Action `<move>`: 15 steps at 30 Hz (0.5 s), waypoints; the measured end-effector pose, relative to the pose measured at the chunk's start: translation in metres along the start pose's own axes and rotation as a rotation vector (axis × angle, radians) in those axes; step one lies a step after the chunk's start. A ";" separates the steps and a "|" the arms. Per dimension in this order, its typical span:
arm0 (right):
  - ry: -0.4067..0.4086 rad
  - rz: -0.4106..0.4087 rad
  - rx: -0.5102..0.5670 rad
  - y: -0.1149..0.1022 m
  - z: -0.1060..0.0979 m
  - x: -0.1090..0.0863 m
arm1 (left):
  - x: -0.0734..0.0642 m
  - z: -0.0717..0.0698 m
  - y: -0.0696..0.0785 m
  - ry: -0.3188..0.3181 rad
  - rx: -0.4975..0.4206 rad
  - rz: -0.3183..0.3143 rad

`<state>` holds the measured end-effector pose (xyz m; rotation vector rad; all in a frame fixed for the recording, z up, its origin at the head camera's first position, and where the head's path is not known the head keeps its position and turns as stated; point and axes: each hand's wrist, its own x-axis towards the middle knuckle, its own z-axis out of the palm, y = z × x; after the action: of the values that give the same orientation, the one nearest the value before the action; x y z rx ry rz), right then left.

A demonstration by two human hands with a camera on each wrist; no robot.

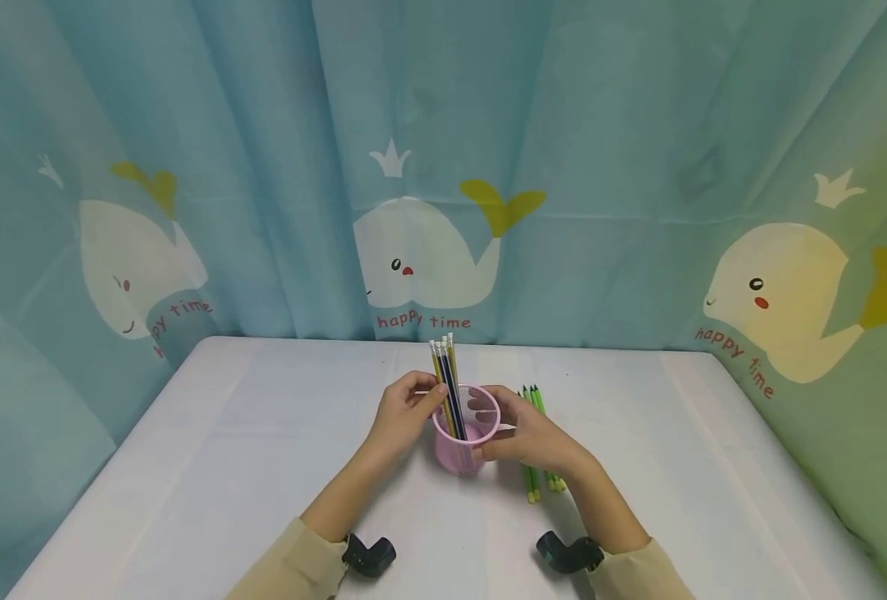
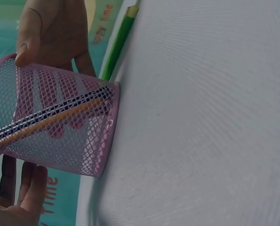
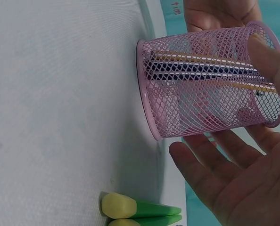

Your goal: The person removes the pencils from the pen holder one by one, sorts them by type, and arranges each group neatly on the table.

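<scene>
A pink mesh pencil cup [image 1: 458,457] stands on the table between the hands. Several yellow and dark blue striped pencils [image 1: 449,379] lean in it toward its left rim, white ends up. My left hand [image 1: 404,410] is at the cup's left rim, its thumb across the pencils; in the left wrist view its other fingers [image 2: 35,190] lie along the outside of the mesh. My right hand [image 1: 529,433] grips the cup from the right. Its thumb [image 3: 267,59] lies on the wall near the rim, and its fingers reach around behind.
Several green pencils [image 1: 531,483] with yellow ends lie on the white table [image 1: 263,467], partly under my right hand. A blue curtain [image 1: 601,125] printed with whales hangs behind the table and along both sides. Black wrist devices [image 1: 370,557] sit at both sleeves.
</scene>
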<state>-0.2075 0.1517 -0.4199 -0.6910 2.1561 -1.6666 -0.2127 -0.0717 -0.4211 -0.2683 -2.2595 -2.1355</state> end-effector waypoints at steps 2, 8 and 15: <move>0.000 0.004 -0.008 -0.001 0.000 0.000 | 0.000 -0.001 0.001 0.007 0.000 0.005; 0.010 0.005 -0.011 -0.001 -0.001 0.000 | 0.001 -0.005 0.007 0.015 -0.012 0.010; 0.002 0.011 -0.013 0.000 0.000 0.000 | -0.001 -0.010 0.017 0.029 -0.031 0.007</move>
<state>-0.2077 0.1514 -0.4194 -0.6800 2.1708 -1.6496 -0.2101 -0.0812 -0.4043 -0.2434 -2.2079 -2.1587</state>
